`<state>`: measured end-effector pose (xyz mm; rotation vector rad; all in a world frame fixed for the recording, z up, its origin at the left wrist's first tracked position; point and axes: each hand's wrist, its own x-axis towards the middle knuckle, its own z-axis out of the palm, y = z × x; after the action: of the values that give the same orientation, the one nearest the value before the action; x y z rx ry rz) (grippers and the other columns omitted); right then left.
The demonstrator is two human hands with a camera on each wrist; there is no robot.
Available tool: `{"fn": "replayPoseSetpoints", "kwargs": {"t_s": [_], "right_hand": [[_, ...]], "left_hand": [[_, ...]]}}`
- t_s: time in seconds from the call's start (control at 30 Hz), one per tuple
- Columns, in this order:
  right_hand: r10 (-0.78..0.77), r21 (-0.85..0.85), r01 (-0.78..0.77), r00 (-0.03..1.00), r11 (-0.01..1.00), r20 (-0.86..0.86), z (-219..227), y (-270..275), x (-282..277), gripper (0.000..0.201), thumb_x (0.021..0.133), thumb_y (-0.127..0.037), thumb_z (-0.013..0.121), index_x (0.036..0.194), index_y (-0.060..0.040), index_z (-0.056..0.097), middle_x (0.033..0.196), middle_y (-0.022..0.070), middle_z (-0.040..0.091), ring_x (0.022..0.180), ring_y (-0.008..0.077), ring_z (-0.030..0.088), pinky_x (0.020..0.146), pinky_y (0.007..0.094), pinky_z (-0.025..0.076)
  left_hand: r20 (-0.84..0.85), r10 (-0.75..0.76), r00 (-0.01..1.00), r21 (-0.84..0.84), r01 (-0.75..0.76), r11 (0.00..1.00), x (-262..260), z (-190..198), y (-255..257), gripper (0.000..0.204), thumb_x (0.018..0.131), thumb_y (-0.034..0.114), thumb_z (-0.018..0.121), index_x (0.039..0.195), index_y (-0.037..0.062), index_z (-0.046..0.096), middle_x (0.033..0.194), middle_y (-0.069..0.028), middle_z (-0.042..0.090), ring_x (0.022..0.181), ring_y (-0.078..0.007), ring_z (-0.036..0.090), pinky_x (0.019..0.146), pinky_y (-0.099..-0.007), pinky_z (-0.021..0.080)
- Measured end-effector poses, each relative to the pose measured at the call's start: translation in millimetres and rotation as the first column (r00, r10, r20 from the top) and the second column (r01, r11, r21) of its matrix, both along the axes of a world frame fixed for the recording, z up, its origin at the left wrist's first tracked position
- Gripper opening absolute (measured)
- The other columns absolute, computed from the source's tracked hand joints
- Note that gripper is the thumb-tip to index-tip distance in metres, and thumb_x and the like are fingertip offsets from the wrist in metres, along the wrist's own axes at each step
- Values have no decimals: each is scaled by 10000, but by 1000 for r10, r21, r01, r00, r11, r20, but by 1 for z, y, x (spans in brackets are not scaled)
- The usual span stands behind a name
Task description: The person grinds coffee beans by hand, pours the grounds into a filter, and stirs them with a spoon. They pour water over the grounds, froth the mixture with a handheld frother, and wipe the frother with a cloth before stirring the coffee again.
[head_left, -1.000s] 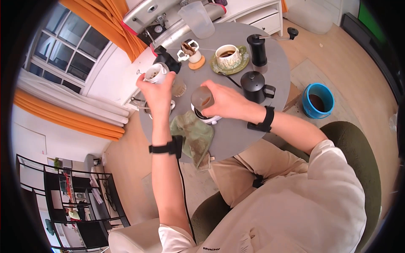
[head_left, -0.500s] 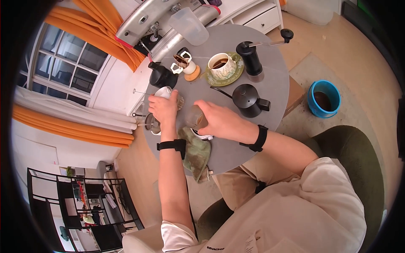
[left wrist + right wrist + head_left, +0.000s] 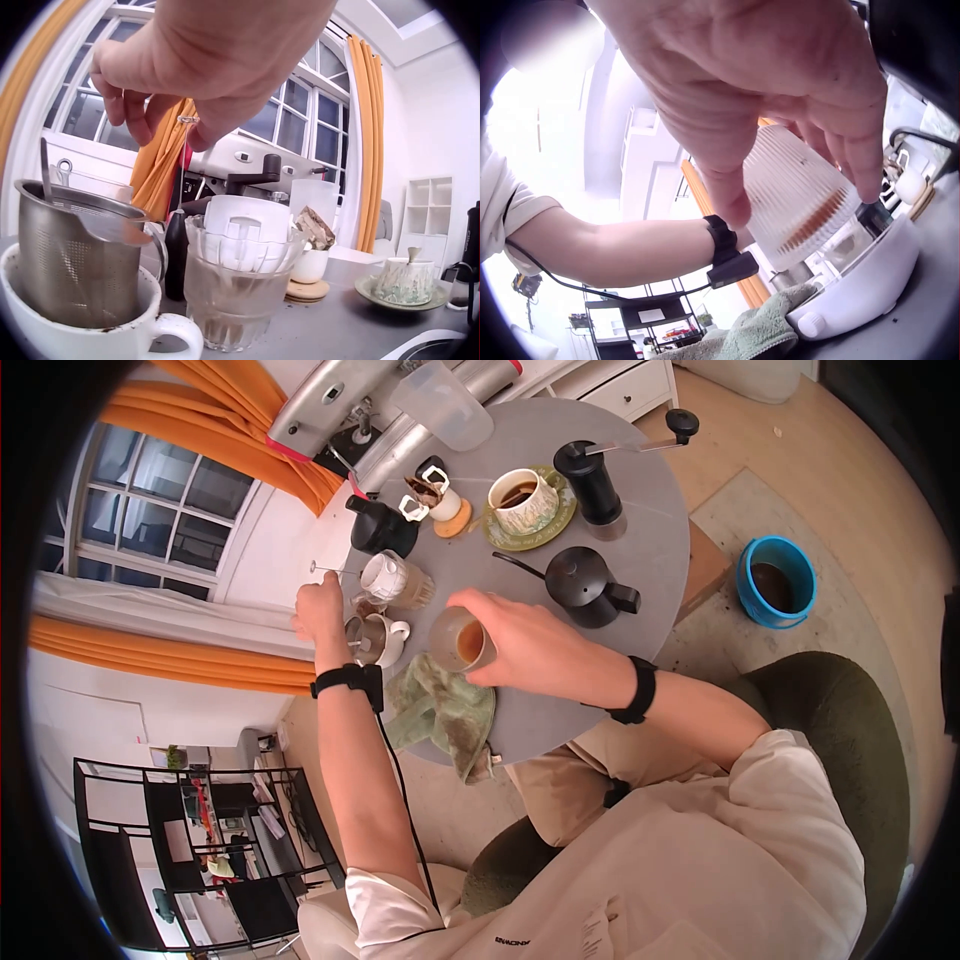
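Note:
My left hand [image 3: 320, 610] is raised at the table's left edge, fingers loosely bent with nothing between them. Below it, a metal mesh strainer [image 3: 79, 262] sits in a white mug [image 3: 176, 334], with a thin handle sticking up. A frother with a black handle [image 3: 176, 255] stands behind, its wire whisk close to my fingers in the left wrist view. A white dripper [image 3: 247, 221] rests in a fluted glass [image 3: 229, 300]. My right hand [image 3: 525, 645] grips a ribbed clear cup [image 3: 791, 199], tilted, with brown liquid low inside, over a white appliance with a knob [image 3: 862, 289].
A green cloth [image 3: 450, 720] lies at the near edge. A black kettle [image 3: 585, 585], hand grinder [image 3: 590, 485], coffee cup [image 3: 525, 505] on a green saucer and a drip-bag cup [image 3: 440, 505] stand further back. A blue bucket [image 3: 775, 580] is on the floor.
My left hand has lowered the white dripper into the fluted glass, let go and moved left toward the strainer mug. The right hand still holds the ribbed cup, shifted slightly and tilted more.

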<state>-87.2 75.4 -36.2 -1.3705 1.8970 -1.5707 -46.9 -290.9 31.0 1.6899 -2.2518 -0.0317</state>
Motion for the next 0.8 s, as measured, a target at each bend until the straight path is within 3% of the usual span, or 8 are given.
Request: {"fn": "replayPoseSetpoints", "kwargs": {"t_s": [0.17,0.3,0.47,0.8], "right_hand": [[11,-81,-14,999,997,-34,31,36,11,729,804,-135,852,1436,-93,490,1362,147,640,1078,367,690,902,436,571],[50,-3,-50,998,999,-40,52,65,18,737,781,-77,854,1432,-116,513,1400,106,630,1136,342,681,881,415,586],[31,-6,-33,985,999,-171,52,87,28,746,745,-33,865,1415,-130,552,1469,70,600,1201,324,662,876,406,598],[11,-3,-12,976,1000,-219,47,98,30,813,705,-12,869,1436,-135,534,1502,75,574,1165,322,682,899,404,600]], "left_hand": [[68,44,997,-64,-40,997,-10,-19,9,546,892,539,673,1244,140,795,1437,-160,663,1401,-414,479,1126,-589,330],[71,-21,997,-51,25,998,-13,-24,19,492,908,517,659,1267,208,794,1419,-135,685,1405,-405,483,1145,-590,308],[58,-31,998,-50,34,998,-22,-27,18,467,909,498,652,1245,211,803,1399,-118,707,1415,-395,483,1152,-604,289],[-36,-26,999,-30,25,999,-28,-37,7,352,942,436,653,1204,270,821,1347,-71,741,1364,-311,555,1118,-598,297]]}}
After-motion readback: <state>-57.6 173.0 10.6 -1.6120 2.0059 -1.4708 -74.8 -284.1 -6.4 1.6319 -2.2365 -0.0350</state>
